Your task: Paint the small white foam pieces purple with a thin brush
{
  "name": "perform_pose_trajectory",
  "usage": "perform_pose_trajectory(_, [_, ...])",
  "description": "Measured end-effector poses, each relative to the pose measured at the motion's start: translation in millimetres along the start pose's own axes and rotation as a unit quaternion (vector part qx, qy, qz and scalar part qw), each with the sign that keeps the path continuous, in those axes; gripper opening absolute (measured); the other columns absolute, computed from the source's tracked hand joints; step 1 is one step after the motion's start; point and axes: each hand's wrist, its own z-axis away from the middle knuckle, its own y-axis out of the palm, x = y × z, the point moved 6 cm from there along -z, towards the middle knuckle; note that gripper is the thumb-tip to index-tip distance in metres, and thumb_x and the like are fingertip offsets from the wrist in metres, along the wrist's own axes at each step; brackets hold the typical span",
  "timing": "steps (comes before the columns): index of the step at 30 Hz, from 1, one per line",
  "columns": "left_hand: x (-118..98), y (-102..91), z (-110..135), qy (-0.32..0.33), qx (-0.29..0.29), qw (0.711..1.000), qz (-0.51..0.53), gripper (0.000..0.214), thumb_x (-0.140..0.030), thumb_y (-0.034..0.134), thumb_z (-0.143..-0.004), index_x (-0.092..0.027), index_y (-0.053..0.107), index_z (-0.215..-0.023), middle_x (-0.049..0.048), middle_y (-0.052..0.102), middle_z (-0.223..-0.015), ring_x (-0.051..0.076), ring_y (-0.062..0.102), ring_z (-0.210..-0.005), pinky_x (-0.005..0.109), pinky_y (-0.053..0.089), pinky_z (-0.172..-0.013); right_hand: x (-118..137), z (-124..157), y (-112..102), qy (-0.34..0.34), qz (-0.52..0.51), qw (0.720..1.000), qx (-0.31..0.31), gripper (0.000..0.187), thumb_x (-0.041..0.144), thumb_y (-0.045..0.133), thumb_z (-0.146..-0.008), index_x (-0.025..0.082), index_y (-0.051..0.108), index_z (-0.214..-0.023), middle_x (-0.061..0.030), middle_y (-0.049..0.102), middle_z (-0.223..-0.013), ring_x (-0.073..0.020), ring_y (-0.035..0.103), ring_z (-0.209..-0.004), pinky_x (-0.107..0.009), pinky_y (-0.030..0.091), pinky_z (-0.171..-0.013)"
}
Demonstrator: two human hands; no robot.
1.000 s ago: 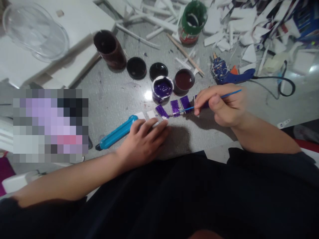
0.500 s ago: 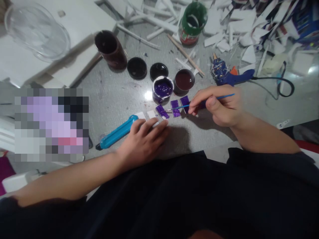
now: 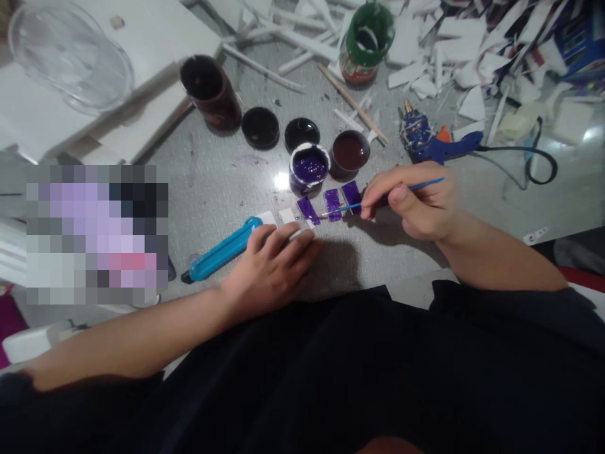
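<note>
My right hand (image 3: 411,200) is closed on a thin blue paintbrush (image 3: 350,207). Its bristles are at the lower right edge of a small purple-painted piece (image 3: 307,208), which has a white lower corner. Two more purple pieces, a middle one (image 3: 333,203) and a right one (image 3: 350,194), lie beside it, close to my fingers. My left hand (image 3: 278,261) rests palm down on the table, fingers spread, just below unpainted white pieces (image 3: 287,216); whether a fingertip presses the painted piece I cannot tell. A blue utility knife (image 3: 227,251) lies against its thumb side.
Behind the pieces stand an open purple paint pot (image 3: 309,167) and a cup of dark red paint (image 3: 350,154). Two black lids (image 3: 260,128), a brown jar (image 3: 210,94) and a green jar (image 3: 366,47) are farther back. A glue gun (image 3: 439,145) and white scraps (image 3: 425,57) lie right.
The brush tip has moved a little right and down across the left purple piece, to its lower edge. My left hand has stayed in nearly the same place.
</note>
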Motion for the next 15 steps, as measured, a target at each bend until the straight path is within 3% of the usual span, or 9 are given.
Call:
perform_pose_trajectory(4, [1.6,4.0,2.7,-0.019,0.026,0.999,0.023,0.059,-0.036,0.076,-0.111,-0.020,0.075,-0.168,0.0171,0.080,-0.152,0.040,0.063,-0.146,0.054,0.051,-0.120,2.0,-2.3,-0.1,-0.033,-0.011,0.999,-0.014,0.028,0.038,0.074,-0.118,0.021,0.091,-0.104,-0.0044,0.081,-0.072,-0.0130,0.076,-0.058,-0.023,0.058,-0.055])
perform_pose_trajectory(8, [2.0,6.6,3.8,-0.026,0.045,0.998,0.026,0.058,-0.037,0.074,-0.113,-0.022,0.074,-0.169,0.0168,0.080,-0.154,0.040,0.063,-0.148,0.055,0.051,-0.121,2.0,-1.5,-0.3,-0.033,0.001,0.999,-0.019,0.028,0.035,0.070,-0.119,0.022,0.092,-0.109,-0.0058,0.085,-0.076,-0.0140,0.078,-0.060,-0.023,0.060,-0.055])
perform_pose_trajectory(15, [0.9,3.9,0.9,-0.017,0.031,0.999,0.006,0.053,-0.036,0.069,-0.116,-0.021,0.076,-0.166,0.0157,0.082,-0.152,0.039,0.064,-0.146,0.053,0.051,-0.118,3.2,-1.5,0.1,-0.038,0.014,0.999,-0.011,0.032,0.041,0.071,-0.120,0.021,0.091,-0.105,-0.0035,0.084,-0.074,-0.0117,0.077,-0.059,-0.020,0.059,-0.057])
